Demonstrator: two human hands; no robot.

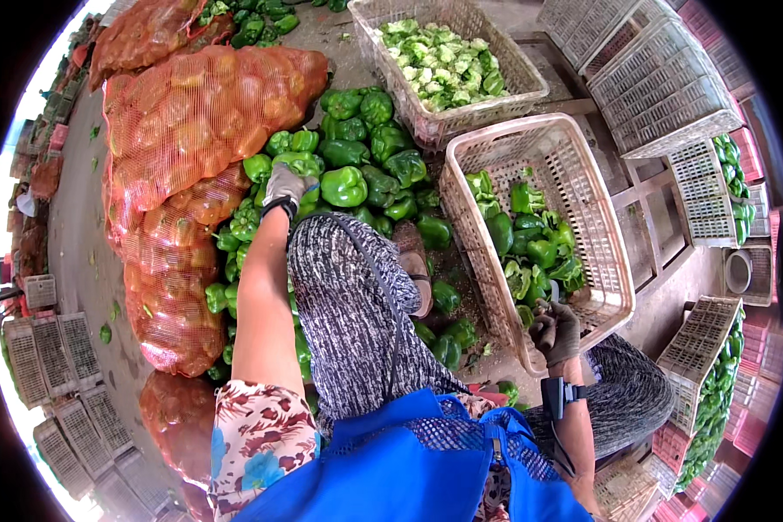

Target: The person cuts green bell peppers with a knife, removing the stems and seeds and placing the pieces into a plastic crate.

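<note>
My left hand, in a grey glove, reaches into a heap of green bell peppers on the floor. Its fingers are bent against a green bell pepper at the heap's left side; the fingertips are partly hidden. On the right, my gloved right hand is closed at the near end of a pale plastic crate. A small knife with a light blade sticks up from its fingers. Inside that crate lie several green peppers, some of them cut.
Orange mesh sacks, stuffed full, line the heap's left side. A second crate beyond holds pale green pepper pieces. Stacked crates stand at the far right, and pepper-filled crates at the right. My shoe rests among the peppers.
</note>
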